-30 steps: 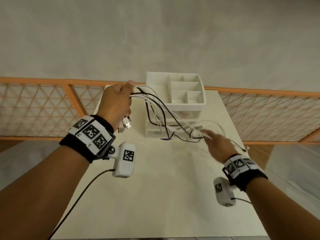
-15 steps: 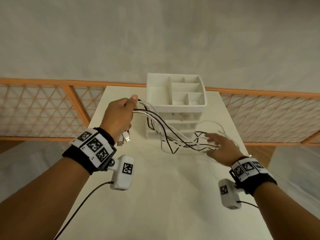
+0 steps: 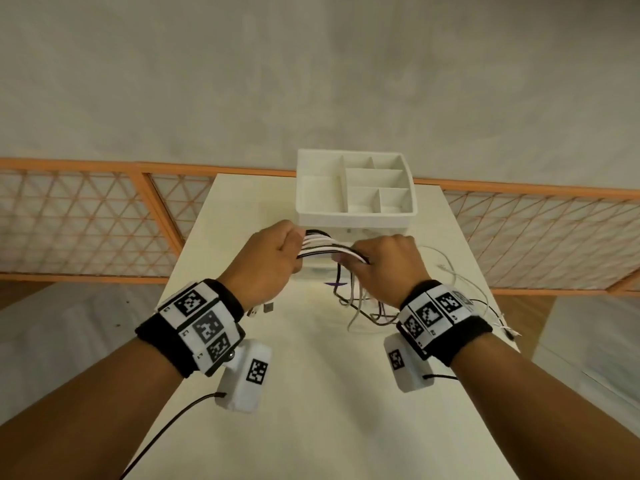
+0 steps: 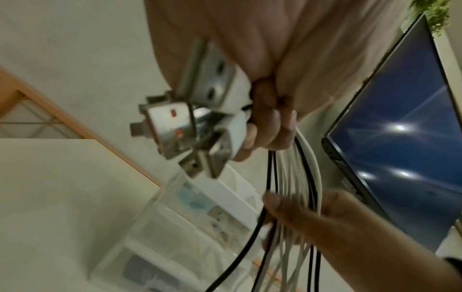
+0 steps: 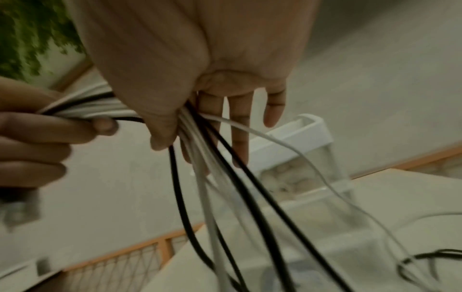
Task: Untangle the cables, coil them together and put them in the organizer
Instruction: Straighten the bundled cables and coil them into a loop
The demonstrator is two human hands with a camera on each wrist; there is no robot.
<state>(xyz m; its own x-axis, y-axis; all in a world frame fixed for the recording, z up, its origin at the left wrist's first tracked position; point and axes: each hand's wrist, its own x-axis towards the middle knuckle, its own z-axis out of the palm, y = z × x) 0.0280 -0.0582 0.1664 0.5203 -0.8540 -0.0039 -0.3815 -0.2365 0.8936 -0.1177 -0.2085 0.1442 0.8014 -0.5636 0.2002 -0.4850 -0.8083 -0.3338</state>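
Note:
A bundle of black and white cables [image 3: 325, 247] runs between my two hands, just in front of the white organizer [image 3: 356, 213]. My left hand [image 3: 273, 258] grips one end in a fist. The USB plugs [image 4: 200, 118] stick out of that fist in the left wrist view. My right hand [image 3: 381, 261] holds the same bundle close beside it, its thumb [image 5: 162, 128] pinching the cables [image 5: 212, 168] against its fingers. Below the right hand the strands hang down and trail over the table [image 3: 311, 393].
Loose thin cable ends [image 3: 467, 296] lie on the table to the right, near its edge. An orange lattice railing [image 3: 86, 220] runs behind the table. A dark monitor [image 4: 400, 138] shows in the left wrist view. The organizer's top compartments hold nothing.
My right hand has come up and left from the loose cables on the table and taken the bundle right beside my left hand. The left hand shifted right, toward the organizer's front.

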